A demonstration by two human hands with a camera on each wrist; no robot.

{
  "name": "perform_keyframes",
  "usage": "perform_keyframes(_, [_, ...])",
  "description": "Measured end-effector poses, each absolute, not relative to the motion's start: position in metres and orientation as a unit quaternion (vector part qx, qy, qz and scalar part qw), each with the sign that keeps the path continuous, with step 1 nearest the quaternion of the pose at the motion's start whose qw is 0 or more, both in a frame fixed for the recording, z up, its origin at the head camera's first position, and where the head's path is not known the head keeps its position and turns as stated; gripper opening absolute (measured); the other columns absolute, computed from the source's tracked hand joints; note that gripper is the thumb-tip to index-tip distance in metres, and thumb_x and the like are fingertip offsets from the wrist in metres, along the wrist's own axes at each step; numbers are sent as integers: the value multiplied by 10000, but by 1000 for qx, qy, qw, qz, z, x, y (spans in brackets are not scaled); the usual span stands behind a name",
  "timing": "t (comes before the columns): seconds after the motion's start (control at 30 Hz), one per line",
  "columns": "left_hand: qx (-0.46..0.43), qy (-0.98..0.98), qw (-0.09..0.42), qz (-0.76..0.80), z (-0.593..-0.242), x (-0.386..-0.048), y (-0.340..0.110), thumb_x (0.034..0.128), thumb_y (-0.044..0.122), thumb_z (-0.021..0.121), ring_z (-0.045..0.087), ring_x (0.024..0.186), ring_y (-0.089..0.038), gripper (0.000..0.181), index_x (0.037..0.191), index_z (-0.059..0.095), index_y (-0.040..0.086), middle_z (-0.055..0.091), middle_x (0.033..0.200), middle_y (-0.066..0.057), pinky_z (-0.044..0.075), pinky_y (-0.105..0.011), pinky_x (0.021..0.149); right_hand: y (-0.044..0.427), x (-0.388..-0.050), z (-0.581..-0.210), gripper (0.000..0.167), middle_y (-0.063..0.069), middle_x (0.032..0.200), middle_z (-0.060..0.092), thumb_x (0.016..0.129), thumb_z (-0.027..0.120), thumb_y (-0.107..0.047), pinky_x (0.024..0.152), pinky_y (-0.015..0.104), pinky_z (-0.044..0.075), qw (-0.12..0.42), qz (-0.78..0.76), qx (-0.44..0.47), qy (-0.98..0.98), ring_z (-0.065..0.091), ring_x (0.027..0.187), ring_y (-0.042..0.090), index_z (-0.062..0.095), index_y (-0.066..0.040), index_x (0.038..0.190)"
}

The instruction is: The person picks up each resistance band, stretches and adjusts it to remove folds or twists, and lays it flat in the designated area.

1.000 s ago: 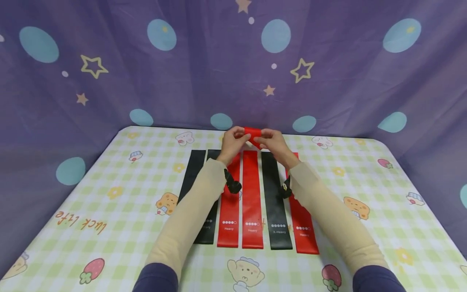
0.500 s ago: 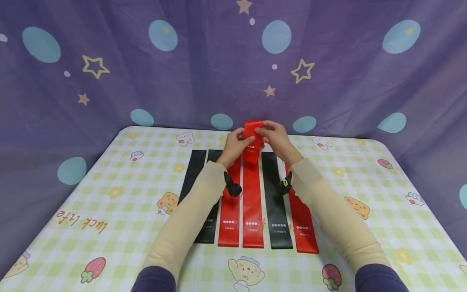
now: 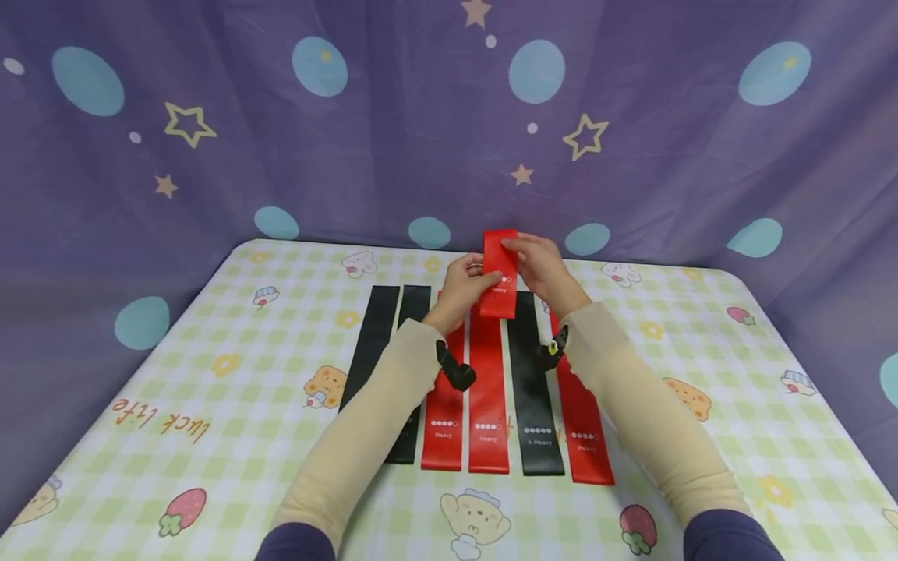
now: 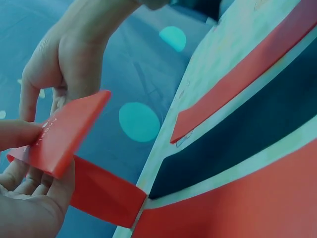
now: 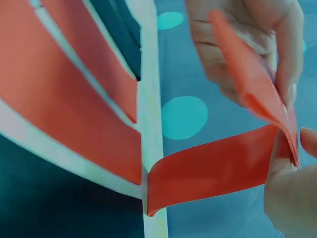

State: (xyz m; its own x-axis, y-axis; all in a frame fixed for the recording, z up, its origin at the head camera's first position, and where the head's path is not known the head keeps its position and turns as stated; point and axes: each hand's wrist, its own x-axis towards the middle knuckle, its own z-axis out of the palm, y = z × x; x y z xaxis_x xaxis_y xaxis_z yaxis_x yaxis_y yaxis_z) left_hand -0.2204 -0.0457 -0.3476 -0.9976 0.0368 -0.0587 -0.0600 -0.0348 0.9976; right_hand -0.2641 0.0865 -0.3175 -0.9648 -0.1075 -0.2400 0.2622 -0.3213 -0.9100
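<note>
A red resistance band point(image 3: 499, 302) marked Heavy is held up at the far side of the table. My left hand point(image 3: 464, 291) pinches its left edge, thumb on the printed face and fingers behind. On the upper right edge, my right hand point(image 3: 547, 266) pinches it between thumb and fingers. In the left wrist view the band point(image 4: 74, 126) looks folded over, and a red length point(image 5: 213, 166) runs from the hands to the far end of the flat bands. Below lies a flat red band point(image 3: 487, 382) marked Heavy, its far end hidden behind the held one.
More flat bands lie in a row: a black X-Heavy band point(image 3: 535, 374), a red one point(image 3: 585, 436) on the right, another red one point(image 3: 442, 448), and black ones point(image 3: 375, 327) on the left. A checked cloth point(image 3: 231, 436) covers the table; a purple curtain point(image 3: 449, 140) hangs behind.
The band was bunched small between both hands. It has risen and opened downward, showing its printed face, and shifted slightly right. Both hands still hold it.
</note>
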Motion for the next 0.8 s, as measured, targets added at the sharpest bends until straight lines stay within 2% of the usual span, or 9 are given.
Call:
perform_keyframes(0.27, [0,677,87,731,-357,-205,-41,896,104,646,620,839,-147,313,1171,531,7,605,1086,-133,546,-366,868,99,-269,-310,393,3,1050,536,928,545,-41,1036,296,414,112,-818,74,560,583,877,122,450,23,1303])
perform_keyframes(0.53, [20,653,92,751,-362,-190,-39,890,49,640,614,750,-137,344,1204,521,-26,601,999,-116,554,-411,850,106,-271,-311,479,8,1087,537,918,529,-9,1022,258,435,122,-825,89,545,570,898,116,418,39,1381])
perform_keyframes(0.6, [27,650,90,754,-362,-186,-37,888,35,636,608,752,-137,337,1196,519,-37,589,974,-106,562,-393,830,106,-270,-311,436,-7,1059,547,919,541,-26,940,236,495,127,-826,95,540,571,888,114,456,21,1344])
perform_keyframes(0.73, [35,648,99,755,-364,-179,-33,889,40,638,611,802,-143,326,1184,520,-35,586,986,-103,571,-358,805,108,-270,-311,232,-12,977,587,911,559,-21,714,200,548,130,-841,111,514,585,816,113,538,-19,1142])
perform_keyframes(0.8, [29,648,113,753,-368,-174,-31,888,39,641,614,829,-153,330,1186,517,-30,589,1011,-112,568,-360,814,109,-270,-310,199,-15,977,582,911,555,-18,692,195,539,130,-842,118,510,576,824,114,532,-28,1109])
